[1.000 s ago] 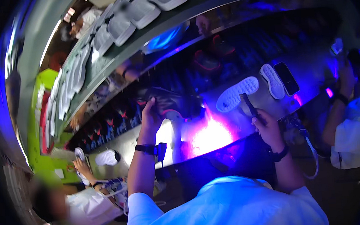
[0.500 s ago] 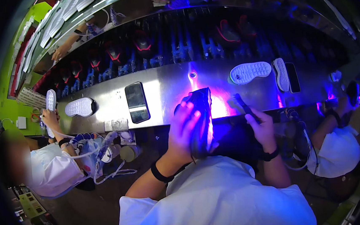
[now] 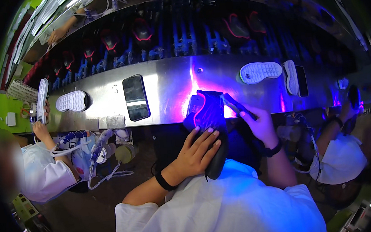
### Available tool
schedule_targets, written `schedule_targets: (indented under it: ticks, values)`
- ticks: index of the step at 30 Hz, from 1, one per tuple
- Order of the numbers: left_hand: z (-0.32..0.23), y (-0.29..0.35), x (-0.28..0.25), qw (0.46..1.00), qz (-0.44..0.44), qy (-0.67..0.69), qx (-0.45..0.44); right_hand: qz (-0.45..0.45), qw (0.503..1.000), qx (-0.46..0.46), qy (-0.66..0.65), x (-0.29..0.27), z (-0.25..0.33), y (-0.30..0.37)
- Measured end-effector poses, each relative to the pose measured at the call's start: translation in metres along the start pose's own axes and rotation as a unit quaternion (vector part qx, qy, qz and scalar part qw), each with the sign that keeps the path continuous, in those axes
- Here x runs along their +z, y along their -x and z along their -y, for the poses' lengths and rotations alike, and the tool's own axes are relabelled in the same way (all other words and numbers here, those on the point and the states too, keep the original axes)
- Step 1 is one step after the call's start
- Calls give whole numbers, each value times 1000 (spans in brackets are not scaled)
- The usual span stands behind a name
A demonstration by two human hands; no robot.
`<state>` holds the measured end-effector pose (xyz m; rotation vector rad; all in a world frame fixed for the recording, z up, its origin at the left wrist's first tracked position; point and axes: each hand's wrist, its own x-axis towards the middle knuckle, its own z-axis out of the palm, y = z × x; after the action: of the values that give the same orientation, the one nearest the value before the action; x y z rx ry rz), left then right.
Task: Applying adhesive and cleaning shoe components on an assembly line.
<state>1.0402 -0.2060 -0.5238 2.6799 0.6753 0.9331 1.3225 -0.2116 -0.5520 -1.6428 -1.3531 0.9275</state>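
Note:
A dark shoe upper [image 3: 212,120] with a red curved line is held in front of me, one end at the bench edge and the other near my chest. My left hand [image 3: 195,154] grips it from the left, fingers laid across its side and the thumb hidden. In my right hand [image 3: 259,123] is a dark-handled brush [image 3: 235,104], its tip touching or very near the upper's far right edge. Purple-red light glows on the metal around the upper.
The metal bench [image 3: 166,91] carries a phone [image 3: 136,97], a white shoe sole [image 3: 72,101] on the left, and two white soles [image 3: 260,72] [image 3: 291,78] on the right beside a dark phone [image 3: 302,81]. Behind runs a rack of dark shoe uppers [image 3: 142,30]. Co-workers sit on both sides.
The shoe upper has turned, showing its red-lined side. My left hand has slid down toward me along it. My right hand has brought the brush leftward to its edge.

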Motion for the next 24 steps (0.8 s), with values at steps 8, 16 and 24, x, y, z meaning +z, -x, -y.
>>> schedule_targets:
  ticks: [8,16,24]
  values:
    - [1,-9,-3,1000,23,-4,18,-9,999,-36,-6,0,12,31]
    - [-1,-11,-2,999,45,-3,8,50,995,24,-80,-9,15,42]
    - [-10,-25,3,998,55,13,-2,93,988,72,-104,-35,19,91]
